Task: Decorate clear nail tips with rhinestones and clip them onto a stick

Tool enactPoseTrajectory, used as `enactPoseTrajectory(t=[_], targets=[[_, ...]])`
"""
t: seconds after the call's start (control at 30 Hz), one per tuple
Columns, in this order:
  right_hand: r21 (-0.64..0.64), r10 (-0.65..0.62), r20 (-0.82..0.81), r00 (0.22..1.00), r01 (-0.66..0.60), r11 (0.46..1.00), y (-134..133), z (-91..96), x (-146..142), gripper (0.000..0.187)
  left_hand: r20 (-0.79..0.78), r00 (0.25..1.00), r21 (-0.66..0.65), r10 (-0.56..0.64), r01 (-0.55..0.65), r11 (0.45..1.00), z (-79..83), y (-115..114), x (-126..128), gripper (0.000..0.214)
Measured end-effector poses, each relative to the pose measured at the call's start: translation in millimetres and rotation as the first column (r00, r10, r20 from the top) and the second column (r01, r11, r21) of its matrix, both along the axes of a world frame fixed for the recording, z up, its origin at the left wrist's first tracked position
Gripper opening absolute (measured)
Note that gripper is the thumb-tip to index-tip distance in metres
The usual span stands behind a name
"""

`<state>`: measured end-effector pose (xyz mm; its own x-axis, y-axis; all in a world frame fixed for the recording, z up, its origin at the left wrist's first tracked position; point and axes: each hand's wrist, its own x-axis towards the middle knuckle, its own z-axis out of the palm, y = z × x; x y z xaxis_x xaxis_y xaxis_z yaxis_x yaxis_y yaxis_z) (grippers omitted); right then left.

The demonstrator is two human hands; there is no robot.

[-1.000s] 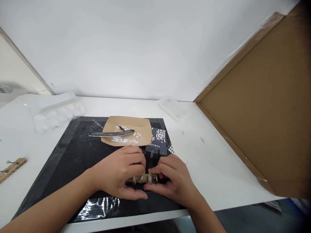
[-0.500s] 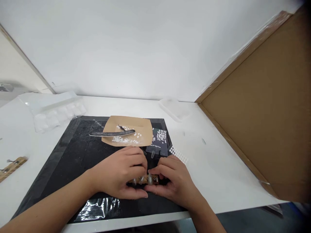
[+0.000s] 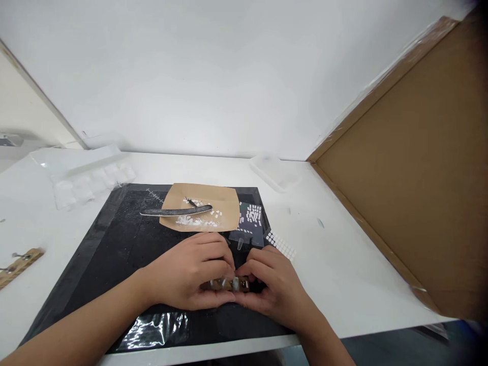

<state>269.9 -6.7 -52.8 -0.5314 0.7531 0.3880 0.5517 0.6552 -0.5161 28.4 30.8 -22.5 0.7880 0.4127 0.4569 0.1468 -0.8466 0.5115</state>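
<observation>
A small wooden nail display stand (image 3: 244,285) lies between my hands over the black mat (image 3: 114,269), carrying several clear nail tips (image 3: 235,283). My left hand (image 3: 194,269) is closed around its left part, thumb along the near side and fingers curled over the far side. From the right, my right hand (image 3: 272,279) pinches the other end, its index finger and thumb beside the rightmost nail tip. Both thumb tips nearly meet in front of the stand. My fingers hide part of the stand's left end. A loose clear nail tip (image 3: 240,244) lies just beyond my hands.
Beyond my hands, a brown paper tray (image 3: 224,195) holds white bits and a dark nail file (image 3: 175,210). White adhesive tabs (image 3: 281,245) lie at its right. Another wooden stand (image 3: 21,265) is far left. Clear plastic packaging (image 3: 91,178) sits behind; a cardboard panel (image 3: 412,178) borders the right.
My left thumb and fingers have shifted slightly right, closer to my right hand. The nail tips on the stand now look more tilted. Other things stay in place.
</observation>
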Motion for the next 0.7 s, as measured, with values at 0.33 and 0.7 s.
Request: enactPoseTrajectory(t=[0.33, 0.7], targets=[[0.005, -0.005, -0.011, 1.0, 0.005, 1.0, -0.7, -2.3, 0.2, 0.035, 0.011, 0.999, -0.036, 0.036, -0.035, 0.999, -7.3, -3.9, 6.6, 0.006], [-0.051, -0.008, -0.007, 1.0, 0.008, 0.999, -1.6, -4.6, 3.2, 0.041, 0.008, 0.999, -0.125, 0.052, -0.051, 0.991, -6.7, -4.9, 6.9, 0.007]])
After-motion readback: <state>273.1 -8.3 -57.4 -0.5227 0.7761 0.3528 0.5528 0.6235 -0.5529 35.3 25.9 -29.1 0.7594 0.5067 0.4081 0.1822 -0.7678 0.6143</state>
